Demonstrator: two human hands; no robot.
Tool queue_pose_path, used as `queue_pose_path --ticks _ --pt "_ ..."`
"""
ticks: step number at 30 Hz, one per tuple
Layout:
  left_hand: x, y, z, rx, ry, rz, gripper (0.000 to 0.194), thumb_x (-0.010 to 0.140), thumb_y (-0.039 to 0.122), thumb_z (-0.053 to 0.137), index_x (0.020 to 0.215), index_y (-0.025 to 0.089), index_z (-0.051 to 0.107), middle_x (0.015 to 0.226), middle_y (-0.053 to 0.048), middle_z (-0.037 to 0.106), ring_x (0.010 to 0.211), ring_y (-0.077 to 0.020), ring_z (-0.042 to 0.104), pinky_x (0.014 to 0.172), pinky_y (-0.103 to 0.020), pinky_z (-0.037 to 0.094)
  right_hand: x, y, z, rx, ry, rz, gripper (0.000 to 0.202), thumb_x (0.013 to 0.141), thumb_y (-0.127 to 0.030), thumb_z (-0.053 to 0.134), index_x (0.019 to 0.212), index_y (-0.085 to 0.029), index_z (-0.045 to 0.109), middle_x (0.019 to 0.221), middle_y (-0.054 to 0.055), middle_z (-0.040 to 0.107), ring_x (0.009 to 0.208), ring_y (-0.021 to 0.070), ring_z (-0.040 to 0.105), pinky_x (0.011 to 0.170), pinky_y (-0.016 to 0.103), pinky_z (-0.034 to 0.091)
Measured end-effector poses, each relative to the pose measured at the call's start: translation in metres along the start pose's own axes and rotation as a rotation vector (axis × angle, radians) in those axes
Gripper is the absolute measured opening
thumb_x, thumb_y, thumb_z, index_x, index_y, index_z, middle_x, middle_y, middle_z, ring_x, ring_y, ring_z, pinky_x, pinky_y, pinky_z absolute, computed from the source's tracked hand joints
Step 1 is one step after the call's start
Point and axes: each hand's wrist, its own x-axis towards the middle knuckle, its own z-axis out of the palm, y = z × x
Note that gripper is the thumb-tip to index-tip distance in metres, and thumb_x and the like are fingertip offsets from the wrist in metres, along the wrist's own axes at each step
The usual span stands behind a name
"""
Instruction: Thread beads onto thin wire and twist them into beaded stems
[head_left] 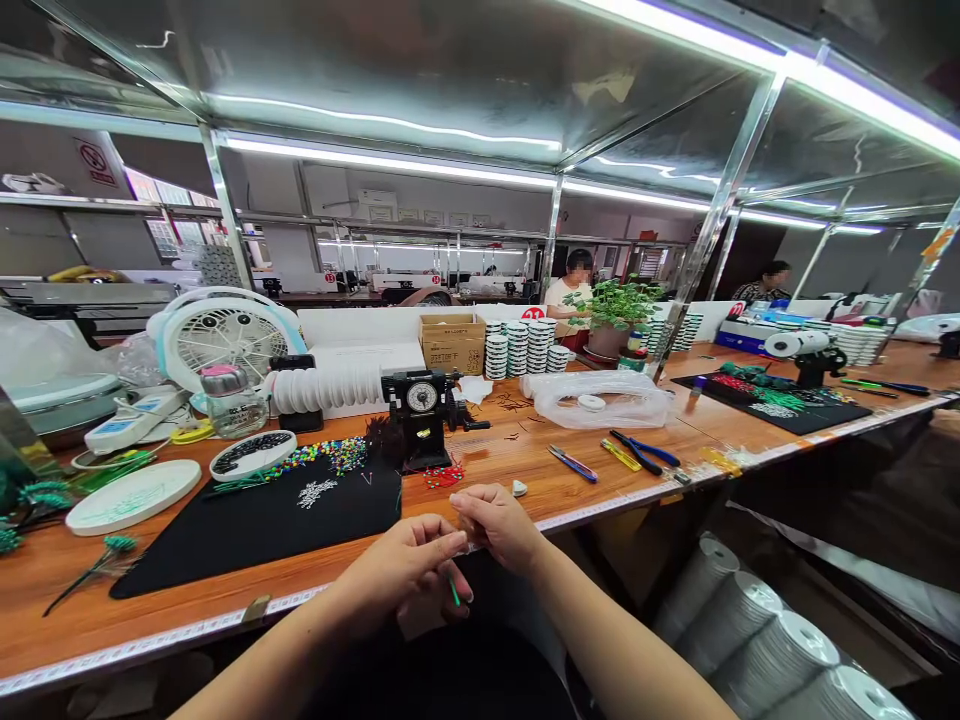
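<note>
My left hand [420, 555] and my right hand [501, 525] are close together just over the front edge of the table. A thin green piece [454, 590] sticks out from the curled lower fingers of my left hand, and its kind cannot be made out. The thumb and fingers of my right hand are pinched together; whatever they hold is too small or hidden. Just beyond the hands lie a small white piece [519, 488] and a cluster of red pieces [444, 476], by a black hand-cranked winding machine [421, 425] with a dial and white discs [330, 387] on its shaft.
A black mat [300, 540] at left carries coloured beads [330, 455] and silvery bits [316, 493]. Tweezers [574, 463], a yellow-handled tool [621, 455] and blue-black pliers [645, 452] lie at right. Behind stand a fan [232, 345], a cardboard box [452, 345] and stacked spools [517, 348]. Two people sit farther back.
</note>
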Motion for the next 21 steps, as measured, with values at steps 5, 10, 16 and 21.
queue_pose_path --ticks 5,10,16,21 --pt "0.003 -0.008 -0.004 -0.113 -0.048 0.031 0.032 0.075 0.043 0.064 0.075 0.016 0.047 0.071 -0.008 0.071 0.055 -0.0191 0.067 0.047 -0.022 0.040 -0.001 -0.002 0.001 -0.019 0.003 -0.007 0.046 0.079 -0.042 0.060 0.048 -0.017 0.037 0.044 -0.008 0.027 0.043 0.0061 0.019 0.044 0.026 0.012" --pt "-0.002 -0.007 -0.006 -0.072 -0.043 0.007 0.033 0.072 0.042 0.068 0.071 0.015 0.049 0.078 -0.009 0.071 0.062 -0.0193 0.068 0.049 -0.021 0.038 -0.001 -0.001 0.002 0.023 0.008 0.000 0.046 0.079 -0.043 0.060 0.048 -0.017 0.036 0.044 -0.008 0.028 0.042 0.0058 0.019 0.044 0.025 0.013" --pt "-0.010 -0.007 -0.008 -0.022 -0.053 0.052 0.032 0.081 0.045 0.057 0.085 0.012 0.055 0.078 -0.012 0.071 0.059 -0.0142 0.064 0.034 -0.015 0.018 -0.001 0.000 -0.002 0.100 0.028 0.015 0.045 0.080 -0.043 0.059 0.052 -0.018 0.035 0.045 -0.008 0.029 0.040 0.0047 0.017 0.041 0.024 0.011" --pt "-0.036 -0.019 -0.014 -0.245 -0.101 0.153 0.044 0.079 0.027 0.063 0.118 0.019 0.044 0.083 -0.010 0.069 0.070 -0.0213 0.068 0.031 -0.012 0.030 -0.001 -0.001 -0.004 0.117 0.062 0.021 0.046 0.080 -0.045 0.058 0.053 -0.019 0.030 0.047 -0.009 0.025 0.040 0.0047 0.015 0.040 0.024 0.011"
